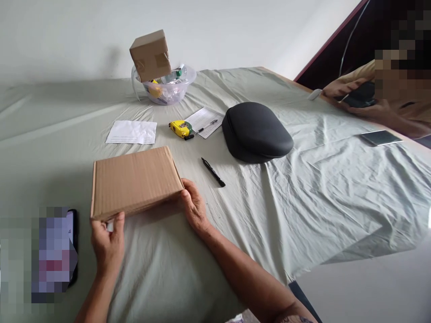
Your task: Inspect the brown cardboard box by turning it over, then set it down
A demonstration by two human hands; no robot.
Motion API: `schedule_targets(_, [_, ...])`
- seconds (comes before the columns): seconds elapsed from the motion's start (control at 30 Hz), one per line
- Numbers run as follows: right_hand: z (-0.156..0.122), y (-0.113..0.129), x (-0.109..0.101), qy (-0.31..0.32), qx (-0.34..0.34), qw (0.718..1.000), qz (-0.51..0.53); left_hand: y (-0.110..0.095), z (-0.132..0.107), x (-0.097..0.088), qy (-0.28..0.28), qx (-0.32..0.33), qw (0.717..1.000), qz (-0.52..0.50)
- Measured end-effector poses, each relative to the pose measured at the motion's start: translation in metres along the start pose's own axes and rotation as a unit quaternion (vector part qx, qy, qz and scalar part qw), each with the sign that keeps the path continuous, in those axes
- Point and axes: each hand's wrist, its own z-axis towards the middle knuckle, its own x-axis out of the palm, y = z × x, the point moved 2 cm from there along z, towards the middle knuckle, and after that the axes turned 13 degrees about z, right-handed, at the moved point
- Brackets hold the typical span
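A flat brown cardboard box (136,181) is held between my two hands, its near edge tipped up a little over the green cloth. My left hand (108,240) grips the near left corner, with the thumb against the front edge. At the near right corner, my right hand (194,206) is closed on the box, its thumb on the edge and the other fingers partly hidden behind. To the right of the box lies a black pen (213,172). Behind it are a white paper (132,132) and a yellow tape measure (181,128).
A clear plastic basin (171,92) of mixed items stands by the wall, with a cardboard box (150,56) on top. A black case (257,132) sits to the right, beside a written sheet (204,120). Phones (381,137) lie at both sides. Another person's hands (367,101) hold a dark object.
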Motion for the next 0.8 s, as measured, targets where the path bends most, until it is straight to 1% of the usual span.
schedule_targets(0.07, [0.001, -0.002, 0.001, 0.012, 0.013, 1.0, -0.014, 0.001, 0.001, 0.001, 0.016, -0.044, 0.997, 0.066])
schedule_targets(0.17, [0.002, -0.005, 0.001, 0.022, 0.012, 0.999, -0.024, -0.002, 0.002, 0.0, 0.011, -0.059, 0.992, 0.114])
schedule_targets(0.27, [0.002, -0.006, 0.001, 0.021, -0.002, 0.999, -0.029, -0.005, 0.004, -0.001, 0.016, -0.051, 0.993, 0.103])
schedule_targets(0.37, [0.002, -0.007, 0.001, 0.022, -0.013, 0.999, -0.038, -0.005, 0.004, -0.001, 0.006, -0.045, 0.994, 0.1])
schedule_targets(0.63, [0.001, -0.016, 0.003, 0.03, 0.006, 0.999, -0.032, -0.008, 0.003, 0.001, 0.002, -0.035, 0.996, 0.084])
schedule_targets(0.8, [0.001, -0.015, 0.004, 0.037, 0.01, 0.999, -0.022, -0.01, 0.004, 0.001, 0.013, -0.042, 0.995, 0.085])
